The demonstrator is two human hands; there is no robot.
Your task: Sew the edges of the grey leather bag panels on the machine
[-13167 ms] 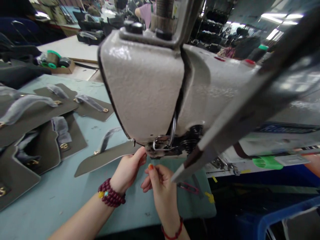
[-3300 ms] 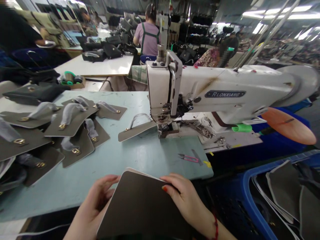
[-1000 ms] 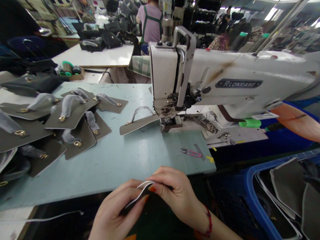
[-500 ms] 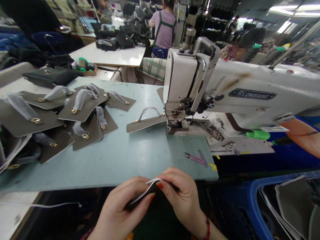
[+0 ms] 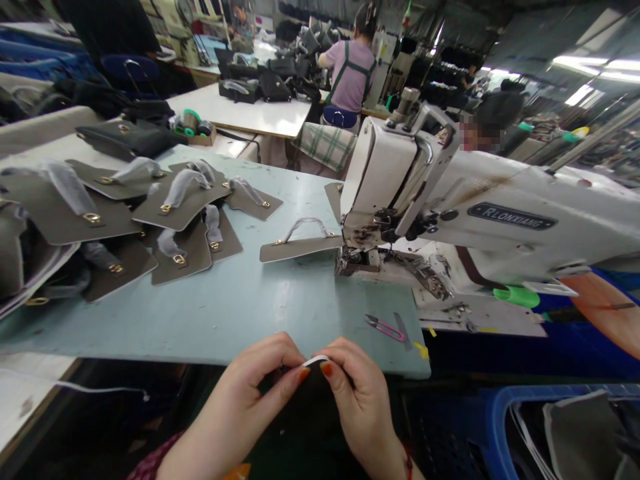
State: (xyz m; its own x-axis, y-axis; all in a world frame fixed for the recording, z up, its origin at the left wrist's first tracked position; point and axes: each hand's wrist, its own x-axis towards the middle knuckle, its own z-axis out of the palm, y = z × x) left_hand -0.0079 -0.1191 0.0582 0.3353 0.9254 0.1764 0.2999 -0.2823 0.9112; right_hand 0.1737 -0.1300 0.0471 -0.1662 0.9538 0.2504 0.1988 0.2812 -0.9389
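My left hand and my right hand pinch the white edge of a dark, flat bag panel between thumbs and fingers, just off the table's front edge. Most of this panel is hidden by the hands and the dark area below. Beyond them, a grey-brown bag panel with a handle lies at the foot of a white sewing machine. Pink-handled thread snips rest on the table to the right of my hands, beside a thin grey strip.
Several handled panels are piled on the left of the pale blue table. A blue basket with more panels stands at lower right. A black bag and thread spools sit behind. A person sits further back.
My view has shifted and tilted slightly. My hands have drawn closer together along the panel's edge, and less of its white rim shows between them.
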